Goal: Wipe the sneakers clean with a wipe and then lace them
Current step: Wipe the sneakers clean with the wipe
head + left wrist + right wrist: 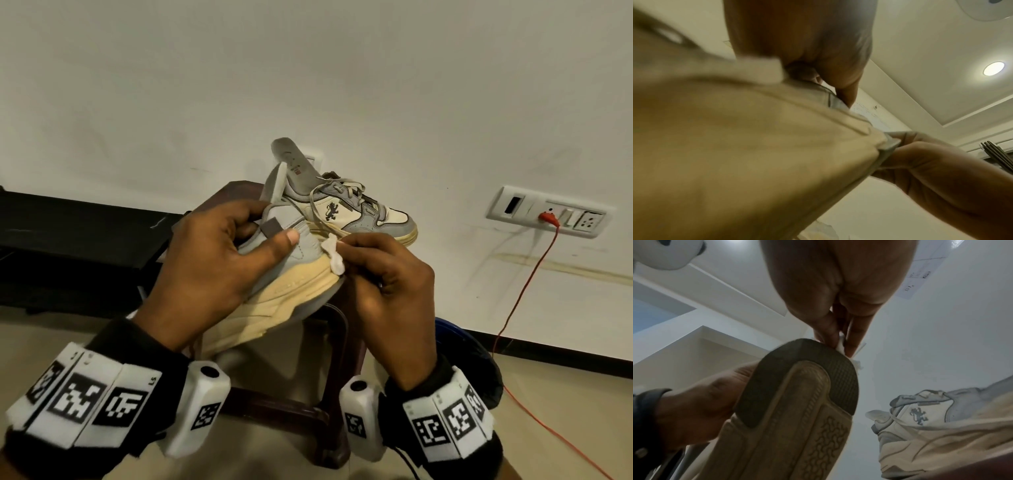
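My left hand (pixel 219 260) grips a grey and cream sneaker (pixel 274 301) at its heel, thumb across the grey upper, holding it tilted above a stool. Its yellowed sole (pixel 789 418) fills the right wrist view, and its side (pixel 735 146) fills the left wrist view. My right hand (pixel 383 270) pinches a small crumpled white wipe (pixel 334 255) against the heel edge of the midsole; the wipe (pixel 840 345) shows between the fingertips. A second sneaker (pixel 363 216) with loose laces and a lion logo stands on the stool behind, an insole (pixel 294 161) sticking up from it.
The dark brown stool (pixel 329 359) stands on a beige floor against a white wall. A wall socket plate (pixel 548 216) at the right has a red cable (pixel 524 294) trailing to the floor. A black bench (pixel 68 233) lies at the left, a dark bag (pixel 479 359) at the right.
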`<state>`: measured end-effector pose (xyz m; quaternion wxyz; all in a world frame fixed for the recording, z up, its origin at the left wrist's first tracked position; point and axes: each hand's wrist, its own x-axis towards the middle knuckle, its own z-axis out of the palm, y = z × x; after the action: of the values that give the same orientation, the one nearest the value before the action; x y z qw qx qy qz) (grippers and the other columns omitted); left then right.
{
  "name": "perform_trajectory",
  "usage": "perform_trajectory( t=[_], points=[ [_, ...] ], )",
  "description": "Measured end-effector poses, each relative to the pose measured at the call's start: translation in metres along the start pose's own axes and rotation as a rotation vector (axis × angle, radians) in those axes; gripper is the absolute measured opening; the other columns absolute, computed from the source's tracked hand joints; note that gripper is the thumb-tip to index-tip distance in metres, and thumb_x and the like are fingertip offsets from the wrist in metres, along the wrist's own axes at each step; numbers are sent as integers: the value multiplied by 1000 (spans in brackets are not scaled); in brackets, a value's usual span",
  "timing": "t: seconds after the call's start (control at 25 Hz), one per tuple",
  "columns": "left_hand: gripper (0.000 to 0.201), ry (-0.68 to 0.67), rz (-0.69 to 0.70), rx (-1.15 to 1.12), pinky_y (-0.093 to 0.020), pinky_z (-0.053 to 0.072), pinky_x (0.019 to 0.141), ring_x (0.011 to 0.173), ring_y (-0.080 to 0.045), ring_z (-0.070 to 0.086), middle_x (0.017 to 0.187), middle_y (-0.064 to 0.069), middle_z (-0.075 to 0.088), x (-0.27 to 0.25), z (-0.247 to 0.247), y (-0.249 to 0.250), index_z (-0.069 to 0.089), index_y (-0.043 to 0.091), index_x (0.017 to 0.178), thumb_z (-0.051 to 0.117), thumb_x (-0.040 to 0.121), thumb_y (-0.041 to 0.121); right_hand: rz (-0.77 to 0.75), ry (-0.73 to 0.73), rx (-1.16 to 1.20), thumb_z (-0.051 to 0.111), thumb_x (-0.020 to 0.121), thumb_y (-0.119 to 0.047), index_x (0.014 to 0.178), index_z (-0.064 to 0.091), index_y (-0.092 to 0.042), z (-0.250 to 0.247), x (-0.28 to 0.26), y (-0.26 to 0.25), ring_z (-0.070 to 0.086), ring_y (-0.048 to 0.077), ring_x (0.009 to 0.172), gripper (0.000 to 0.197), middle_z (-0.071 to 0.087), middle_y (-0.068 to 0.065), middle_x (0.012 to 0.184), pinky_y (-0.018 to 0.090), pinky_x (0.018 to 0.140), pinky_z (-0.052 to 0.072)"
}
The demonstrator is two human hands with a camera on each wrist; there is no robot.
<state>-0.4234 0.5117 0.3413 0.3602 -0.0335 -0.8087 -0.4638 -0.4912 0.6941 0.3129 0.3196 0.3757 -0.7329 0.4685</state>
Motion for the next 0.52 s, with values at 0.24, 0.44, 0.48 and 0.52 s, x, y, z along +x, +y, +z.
perform_trajectory(
  t=[0.24, 0.44, 0.48, 0.52],
  points=[
    [34, 33, -161, 7, -32, 54, 60, 54, -1, 62, 56, 13, 66, 1, 11, -19, 66, 33, 97, 71, 73, 56, -312, -112, -219, 62, 82, 1, 97, 73, 1, 20, -20, -6, 61, 21, 97, 19, 67, 13, 101, 26, 86, 50],
    [31, -134, -289, -296, -22, 57, 75, 82, -4, 71, 86, 11, 75, 7, 21, -22, 58, 32, 105, 71, 82, 17, -186, -7, -268, 54, 84, -12, 97, 73, -1, 26, -8, 15, 62, 22, 95, 26, 67, 13, 101, 31, 82, 53],
    [45, -219, -286, -311, -27, 56, 83, 92, -4, 70, 97, 10, 75, 9, 21, -27, 56, 33, 113, 73, 79, 8, -170, -8, -276, 52, 83, -12, 97, 73, -1, 29, -5, 19, 62, 23, 94, 27, 67, 13, 101, 33, 80, 54],
    [60, -302, -268, -286, -30, 54, 89, 101, -3, 66, 106, 9, 72, 11, 21, -33, 51, 33, 121, 74, 76, 1, -160, -10, -289, 51, 83, -13, 97, 73, -1, 31, -4, 23, 63, 24, 94, 29, 67, 13, 101, 35, 79, 55]
  ],
)
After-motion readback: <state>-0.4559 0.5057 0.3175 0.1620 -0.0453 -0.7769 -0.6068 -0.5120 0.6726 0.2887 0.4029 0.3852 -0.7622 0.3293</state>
